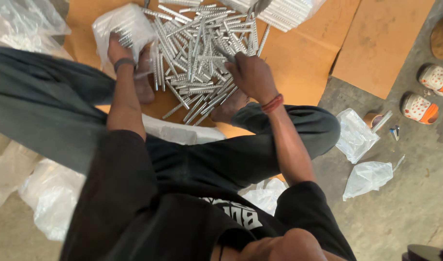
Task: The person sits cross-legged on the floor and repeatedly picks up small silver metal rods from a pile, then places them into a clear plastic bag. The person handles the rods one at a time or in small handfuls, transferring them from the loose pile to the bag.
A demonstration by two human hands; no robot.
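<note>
A pile of several short, ridged metal rods (202,53) lies on brown cardboard (299,53) in front of me. My left hand (119,50) grips a clear plastic bag (125,26) with a few rods inside, held at the pile's left edge. My right hand (250,75) rests on the right side of the pile, fingers closed around some rods. I sit cross-legged in dark trousers, my bare feet beside the pile.
More clear bags (52,193) lie at my left and under my legs. Two crumpled bags (354,135) lie on the concrete floor at right, by a small brown roll (372,118). A pair of white-and-orange slippers (427,92) sits at the far right.
</note>
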